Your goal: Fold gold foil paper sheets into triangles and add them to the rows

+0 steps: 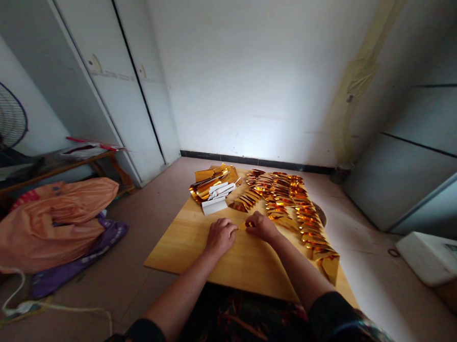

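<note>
My left hand (221, 236) rests on the wooden board (182, 245) with its fingers curled together; whatever they hold, if anything, is too small to make out. Close beside it, my right hand (261, 225) pinches a small piece of gold foil paper (243, 225), mostly hidden by the fingers. Just beyond the hands lies a short row of folded gold foil pieces (246, 200). Longer overlapping rows of folded gold foil pieces (310, 223) run down the right side of the board. At its far left are loose gold foil sheets (204, 176) with white paper strips (215, 205) on and before them.
An orange bag (51, 221) and a purple bag (79, 255) lie at the left, near a pale cord (75, 307). A fan (3, 109) stands by a wooden bench (113, 169). Cabinets (104, 70) and a white box (428, 257) flank the board.
</note>
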Available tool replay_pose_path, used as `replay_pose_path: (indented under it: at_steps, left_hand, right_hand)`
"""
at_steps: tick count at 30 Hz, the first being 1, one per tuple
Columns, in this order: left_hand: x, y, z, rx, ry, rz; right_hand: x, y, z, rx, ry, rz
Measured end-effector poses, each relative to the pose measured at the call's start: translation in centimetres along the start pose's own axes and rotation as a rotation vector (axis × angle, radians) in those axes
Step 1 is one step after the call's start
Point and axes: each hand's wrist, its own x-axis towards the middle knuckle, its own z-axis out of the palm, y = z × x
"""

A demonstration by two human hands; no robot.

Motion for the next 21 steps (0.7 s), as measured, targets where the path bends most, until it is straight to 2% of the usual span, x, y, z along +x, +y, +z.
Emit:
replay_pose_path:
  at_steps: [7,14,21]
  left_hand:
    - [0.1,0.0,0.0,-0.008,-0.003,-0.002]
    - [1.4,1.6,0.4,-0.034,-0.038,-0.088]
    - [2.4,2.8,0.4,0.050,-0.085,-0.190]
  right_hand:
    - [-0.9,0.1,0.7,-0.205,0.052,-0.102]
    - [-0.8,0.5,1.6,-0.229,0.070,-0.101]
    - [-0.8,0.6,1.8,-0.268,0.073,-0.099]
